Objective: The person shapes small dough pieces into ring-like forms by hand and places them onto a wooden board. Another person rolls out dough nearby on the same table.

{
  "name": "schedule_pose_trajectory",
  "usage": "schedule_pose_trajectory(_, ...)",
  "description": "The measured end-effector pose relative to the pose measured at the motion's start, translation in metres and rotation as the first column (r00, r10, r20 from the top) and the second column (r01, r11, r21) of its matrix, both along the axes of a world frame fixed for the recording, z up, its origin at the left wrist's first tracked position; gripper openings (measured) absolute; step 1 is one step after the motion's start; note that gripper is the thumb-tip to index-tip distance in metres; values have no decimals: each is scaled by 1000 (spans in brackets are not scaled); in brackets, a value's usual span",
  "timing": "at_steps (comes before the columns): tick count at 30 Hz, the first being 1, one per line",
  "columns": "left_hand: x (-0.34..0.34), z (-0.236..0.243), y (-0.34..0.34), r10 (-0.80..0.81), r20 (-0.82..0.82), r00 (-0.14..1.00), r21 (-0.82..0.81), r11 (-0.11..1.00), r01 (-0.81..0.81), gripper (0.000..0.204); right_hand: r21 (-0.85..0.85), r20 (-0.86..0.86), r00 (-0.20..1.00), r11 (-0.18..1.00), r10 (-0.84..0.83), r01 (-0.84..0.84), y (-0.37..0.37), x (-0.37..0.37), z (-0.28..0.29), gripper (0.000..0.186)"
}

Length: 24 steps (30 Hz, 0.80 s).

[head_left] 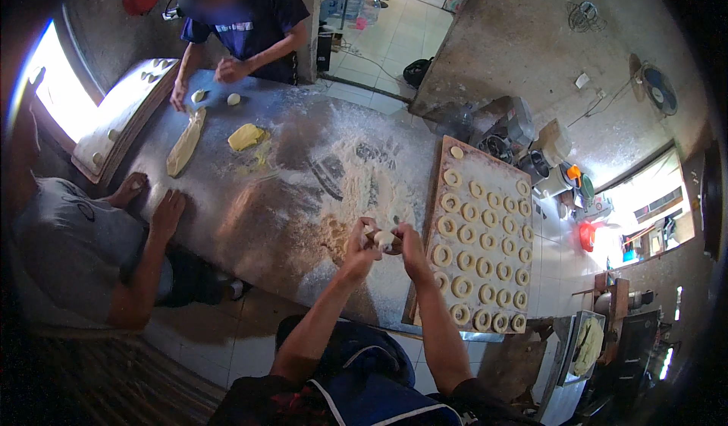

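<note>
Over the floury part of the metal worktable (296, 274), a small pale piece of dough (384, 238) is between my two hands. My left hand (362, 242) has its fingers curled round the dough's left side. From the right, my right hand (411, 248) grips it too, thumb and fingers bent inward. The dough's exact shape is partly covered by my fingers. Close to my right hand lies a wooden board (434, 221) with rows of dough rings (470, 213) and one solid dough round (456, 153) at its far left corner.
Loose flour (364, 168) covers the table before me. Farther left lie a yellow dough lump (246, 137), a long dough strip (186, 144) and small dough balls (233, 100). One person (250, 31) works across the table; another (76, 236) leans at its left edge.
</note>
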<state>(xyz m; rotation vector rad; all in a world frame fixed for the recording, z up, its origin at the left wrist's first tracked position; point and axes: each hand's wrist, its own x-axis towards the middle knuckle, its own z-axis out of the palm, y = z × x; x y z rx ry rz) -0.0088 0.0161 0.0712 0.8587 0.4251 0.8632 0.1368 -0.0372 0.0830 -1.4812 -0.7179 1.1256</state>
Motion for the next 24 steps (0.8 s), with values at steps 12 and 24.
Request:
schedule_pose_trajectory(12, 79, -15, -18, 183, 412, 893, -529, 846, 70, 33, 374, 379, 882, 918, -281, 131, -10, 17, -9, 57)
schedule_pose_trajectory(24, 149, -20, -39, 250, -330, 910, 353, 927, -126, 34, 155, 359, 921, 982, -154, 104, -46, 95, -24, 56)
